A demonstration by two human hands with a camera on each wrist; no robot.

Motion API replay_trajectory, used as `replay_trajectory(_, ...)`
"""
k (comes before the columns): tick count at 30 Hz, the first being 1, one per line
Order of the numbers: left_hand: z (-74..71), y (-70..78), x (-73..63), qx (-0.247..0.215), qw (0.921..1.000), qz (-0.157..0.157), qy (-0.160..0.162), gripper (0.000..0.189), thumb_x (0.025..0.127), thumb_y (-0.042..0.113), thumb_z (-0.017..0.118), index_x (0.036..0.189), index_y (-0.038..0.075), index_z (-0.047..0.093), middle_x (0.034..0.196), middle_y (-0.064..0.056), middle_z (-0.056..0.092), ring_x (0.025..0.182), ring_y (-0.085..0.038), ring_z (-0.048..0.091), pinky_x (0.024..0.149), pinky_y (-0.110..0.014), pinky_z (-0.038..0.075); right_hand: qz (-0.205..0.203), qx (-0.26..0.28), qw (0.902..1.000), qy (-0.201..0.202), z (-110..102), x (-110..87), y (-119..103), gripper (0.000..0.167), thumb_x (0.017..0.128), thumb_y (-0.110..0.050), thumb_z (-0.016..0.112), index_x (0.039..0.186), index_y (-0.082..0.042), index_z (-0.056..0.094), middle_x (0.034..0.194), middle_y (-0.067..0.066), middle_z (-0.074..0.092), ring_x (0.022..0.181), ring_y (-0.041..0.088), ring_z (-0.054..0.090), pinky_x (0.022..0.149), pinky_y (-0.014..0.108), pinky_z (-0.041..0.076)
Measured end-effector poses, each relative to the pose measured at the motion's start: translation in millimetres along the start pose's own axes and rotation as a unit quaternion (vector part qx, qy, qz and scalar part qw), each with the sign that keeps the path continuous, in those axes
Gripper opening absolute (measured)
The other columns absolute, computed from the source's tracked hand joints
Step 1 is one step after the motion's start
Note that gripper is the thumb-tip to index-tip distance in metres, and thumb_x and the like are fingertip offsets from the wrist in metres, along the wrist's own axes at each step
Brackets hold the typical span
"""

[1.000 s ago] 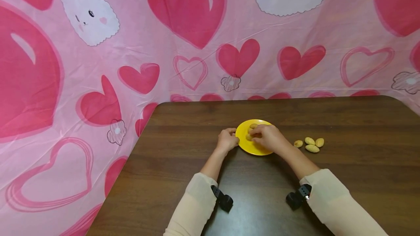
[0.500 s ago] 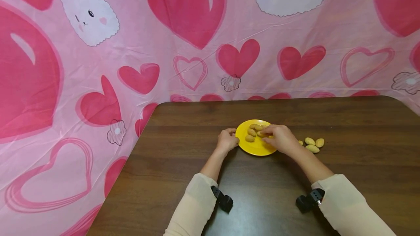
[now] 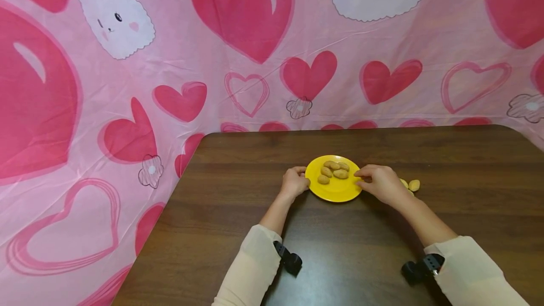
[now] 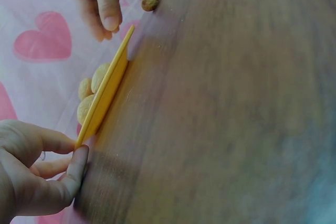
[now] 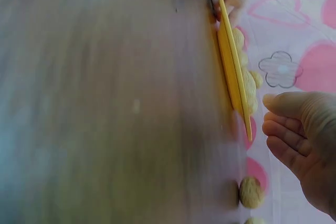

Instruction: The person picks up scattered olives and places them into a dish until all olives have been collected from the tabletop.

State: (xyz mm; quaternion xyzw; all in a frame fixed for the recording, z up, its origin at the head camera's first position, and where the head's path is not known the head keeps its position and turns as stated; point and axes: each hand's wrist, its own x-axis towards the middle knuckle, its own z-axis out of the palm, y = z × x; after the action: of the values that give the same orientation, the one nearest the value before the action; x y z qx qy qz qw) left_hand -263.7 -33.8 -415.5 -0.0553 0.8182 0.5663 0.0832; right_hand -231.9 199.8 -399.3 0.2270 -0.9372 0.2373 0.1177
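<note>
A yellow plate [image 3: 335, 192] lies on the table with several unshelled peanuts [image 3: 340, 174] grouped on its left and far part. My left hand [image 3: 295, 183] pinches the plate's left rim; in the left wrist view the thumb and a finger [image 4: 56, 141] meet across that rim. At the plate's right edge hovers my right hand [image 3: 384, 185], fingers loosely bent and nothing visible between them. In the right wrist view a gap shows between this hand [image 5: 302, 135] and the plate [image 5: 234, 72].
More loose peanuts [image 3: 414, 185] lie on the wooden table [image 3: 331, 249] to the right of the plate, partly hidden behind my right hand. A pink heart-print cloth [image 3: 259, 93] hangs behind the table's far edge.
My right hand has let go of a peanut on the plate and drawn back to the right, past the plate's rim. The left hand and plate have stayed put.
</note>
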Motion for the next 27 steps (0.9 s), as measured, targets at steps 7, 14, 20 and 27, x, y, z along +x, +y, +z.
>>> replay_trajectory(7, -0.8, 0.3, -0.2, 0.000, 1.0000, 0.002, 0.002, 0.047, 0.078, -0.012, 0.058, 0.124, -0.003, 0.055, 0.089, -0.008, 0.056, 0.073, -0.015, 0.056, 0.062, -0.026, 0.054, 0.004, -0.002, 0.9999, 0.012, -10, -9.4, 9, 0.021, 0.075, -0.004, 0.074, 0.095, 0.002, 0.070, 0.087, 0.011, 0.066, 0.075, 0.024, 0.062, 0.070, 0.042, 0.053)
replay_trajectory(14, 0.3, -0.6, 0.2, -0.001, 1.0000, 0.002, 0.002, 0.047, 0.078, -0.012, 0.058, 0.124, -0.003, 0.055, 0.089, -0.008, 0.056, 0.075, -0.015, 0.057, 0.063, -0.026, 0.054, 0.019, -0.014, 0.9996, 0.014, -19, -21.0, 18, 0.021, 0.075, -0.005, 0.074, 0.095, 0.002, 0.070, 0.087, 0.011, 0.066, 0.074, 0.023, 0.062, 0.066, 0.041, 0.053)
replay_trajectory(20, 0.9, -0.3, 0.1, 0.004, 0.9999, 0.007, 0.006, 0.047, 0.077, -0.012, 0.059, 0.123, -0.002, 0.056, 0.087, -0.007, 0.057, 0.072, -0.014, 0.057, 0.061, -0.025, 0.054, 0.022, -0.026, 0.9988, 0.036, -27, -32.3, 27, 0.023, 0.072, -0.006, 0.076, 0.092, 0.002, 0.070, 0.085, 0.011, 0.067, 0.071, 0.023, 0.062, 0.063, 0.042, 0.052)
replay_trajectory(27, 1.1, -0.4, 1.0, 0.005, 0.9999, 0.009, 0.007, 0.047, 0.077, -0.012, 0.058, 0.123, -0.002, 0.057, 0.085, -0.006, 0.056, 0.069, -0.013, 0.056, 0.059, -0.024, 0.053, 0.010, -0.038, 0.9969, 0.068, -34, -43.6, 35, 0.020, 0.069, -0.001, 0.075, 0.089, 0.001, 0.071, 0.083, 0.011, 0.067, 0.069, 0.022, 0.062, 0.057, 0.033, 0.052)
